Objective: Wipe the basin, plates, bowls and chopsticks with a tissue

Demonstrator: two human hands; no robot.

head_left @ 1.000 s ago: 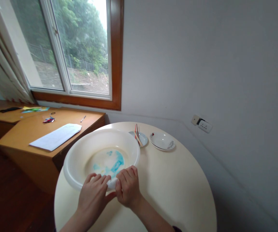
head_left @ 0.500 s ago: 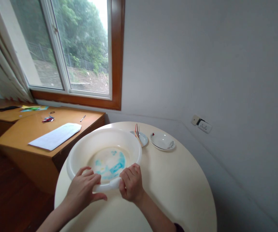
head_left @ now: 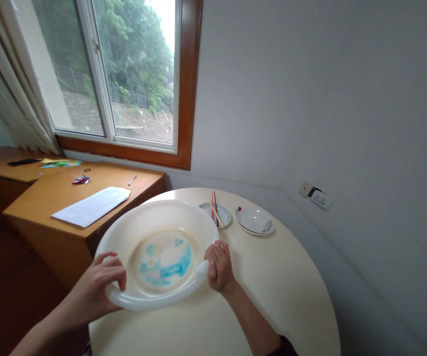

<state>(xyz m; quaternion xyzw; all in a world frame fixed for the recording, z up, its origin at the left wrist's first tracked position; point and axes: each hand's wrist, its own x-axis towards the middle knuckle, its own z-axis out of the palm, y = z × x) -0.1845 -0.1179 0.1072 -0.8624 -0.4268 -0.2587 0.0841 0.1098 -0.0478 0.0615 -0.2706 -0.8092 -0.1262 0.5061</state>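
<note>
A wide white plastic basin [head_left: 124,232] with a blue print on its bottom sits at the left of a round cream table [head_left: 272,296]. My left hand [head_left: 100,284] grips the near left rim, fingers curled over it and the thumb side outside. On the right side of the rim, my right hand [head_left: 220,267] is closed around the edge, beside a white bulge of the rim. Behind the basin, a small plate [head_left: 226,214] carries several chopsticks [head_left: 216,215] in red, brown and pale wood. White dishes [head_left: 254,220] with a flower pattern lie to its right.
A wooden desk [head_left: 23,207] at left holds a white paper [head_left: 92,205], a pen [head_left: 132,180] and several small items. Beyond are a window [head_left: 139,74] and a curtain [head_left: 16,84]. A power socket [head_left: 322,199] is on the wall at right.
The basin has turned, its rim bulge swinging from the front to the right with my right hand. My left hand has moved left and taken hold of the rim. More of the chopstick plate shows.
</note>
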